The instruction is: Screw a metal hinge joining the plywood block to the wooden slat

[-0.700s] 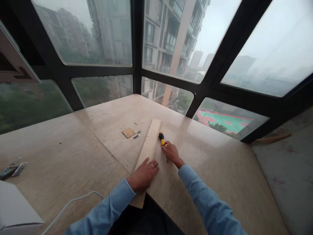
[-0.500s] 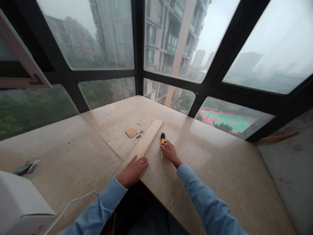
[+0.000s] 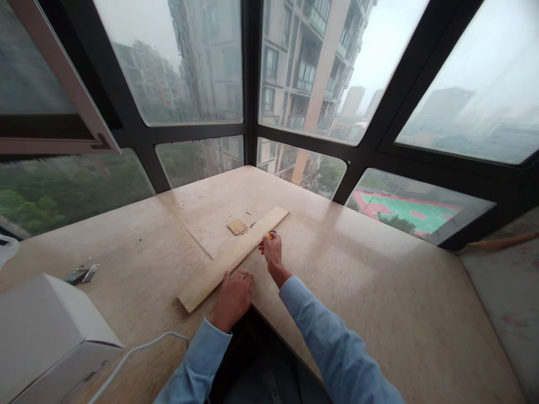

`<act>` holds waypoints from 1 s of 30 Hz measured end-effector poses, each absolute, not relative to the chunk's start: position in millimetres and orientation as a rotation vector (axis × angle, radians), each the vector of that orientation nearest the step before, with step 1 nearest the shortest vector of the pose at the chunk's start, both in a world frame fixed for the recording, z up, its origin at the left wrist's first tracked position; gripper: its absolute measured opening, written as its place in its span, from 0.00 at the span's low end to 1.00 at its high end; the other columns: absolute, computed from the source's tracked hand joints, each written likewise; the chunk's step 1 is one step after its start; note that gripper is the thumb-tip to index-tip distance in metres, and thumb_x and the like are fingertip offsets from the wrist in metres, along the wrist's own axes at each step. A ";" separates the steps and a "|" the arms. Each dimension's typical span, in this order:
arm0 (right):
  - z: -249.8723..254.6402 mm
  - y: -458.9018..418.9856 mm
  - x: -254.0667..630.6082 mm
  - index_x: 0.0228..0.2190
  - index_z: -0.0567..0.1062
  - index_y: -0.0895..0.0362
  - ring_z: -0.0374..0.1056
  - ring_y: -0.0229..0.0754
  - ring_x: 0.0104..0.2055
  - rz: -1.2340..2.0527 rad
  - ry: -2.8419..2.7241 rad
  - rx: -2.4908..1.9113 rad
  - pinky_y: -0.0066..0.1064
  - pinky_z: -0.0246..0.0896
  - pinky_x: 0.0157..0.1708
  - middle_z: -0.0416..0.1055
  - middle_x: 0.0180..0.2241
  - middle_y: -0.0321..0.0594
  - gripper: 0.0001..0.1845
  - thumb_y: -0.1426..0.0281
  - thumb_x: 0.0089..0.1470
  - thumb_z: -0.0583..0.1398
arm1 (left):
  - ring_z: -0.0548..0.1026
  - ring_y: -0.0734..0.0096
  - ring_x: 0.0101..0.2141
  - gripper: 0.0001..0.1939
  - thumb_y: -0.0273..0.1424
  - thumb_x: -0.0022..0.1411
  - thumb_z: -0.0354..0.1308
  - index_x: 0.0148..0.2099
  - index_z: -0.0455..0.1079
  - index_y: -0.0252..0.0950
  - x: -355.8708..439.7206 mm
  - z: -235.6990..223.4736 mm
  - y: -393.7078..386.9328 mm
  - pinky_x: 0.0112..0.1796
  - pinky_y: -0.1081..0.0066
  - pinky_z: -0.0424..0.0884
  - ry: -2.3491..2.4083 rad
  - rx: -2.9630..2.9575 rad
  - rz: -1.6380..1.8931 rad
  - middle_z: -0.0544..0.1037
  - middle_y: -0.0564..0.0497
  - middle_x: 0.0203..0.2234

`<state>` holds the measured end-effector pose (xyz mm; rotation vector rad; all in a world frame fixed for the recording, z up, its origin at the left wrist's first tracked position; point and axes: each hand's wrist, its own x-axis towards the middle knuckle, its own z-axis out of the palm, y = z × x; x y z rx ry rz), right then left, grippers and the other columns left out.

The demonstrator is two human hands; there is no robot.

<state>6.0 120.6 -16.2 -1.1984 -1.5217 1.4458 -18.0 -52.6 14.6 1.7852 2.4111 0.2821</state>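
A long, pale wooden board (image 3: 223,267) lies slantwise across the stone counter. At its near edge my left hand (image 3: 233,298) rests with fingers loosely bent and slightly apart, a ring on one of them; it holds nothing. My right hand (image 3: 273,251) is closed around a screwdriver with a yellow and black handle (image 3: 272,233), right beside the board's right edge. The screwdriver's shaft is mostly hidden by the fingers. Just beyond the board lie a small square wooden piece (image 3: 237,226) and several small metal screws or bits (image 3: 249,228).
A white box (image 3: 46,331) stands at the near left, with small metal hardware (image 3: 83,274) behind it. A white cable (image 3: 143,340) runs along the front left. Windows (image 3: 202,62) border the counter (image 3: 357,280), whose front edge has a dark gap at the corner.
My right hand has brought the screwdriver left to the board's edge and turned it. My left hand has slid off the board's top toward its near edge. The view has shifted left.
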 end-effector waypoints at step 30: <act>-15.5 40.1 377.8 0.17 0.70 0.55 0.61 0.37 0.19 1.138 -1.482 -1.380 0.29 0.56 0.22 0.65 0.15 0.34 0.23 0.50 0.50 0.60 | 0.71 0.70 0.26 0.06 0.26 0.59 0.51 0.40 0.64 0.37 140.9 -5.8 25.6 0.29 0.73 0.60 1.983 1.713 0.695 0.69 0.55 0.22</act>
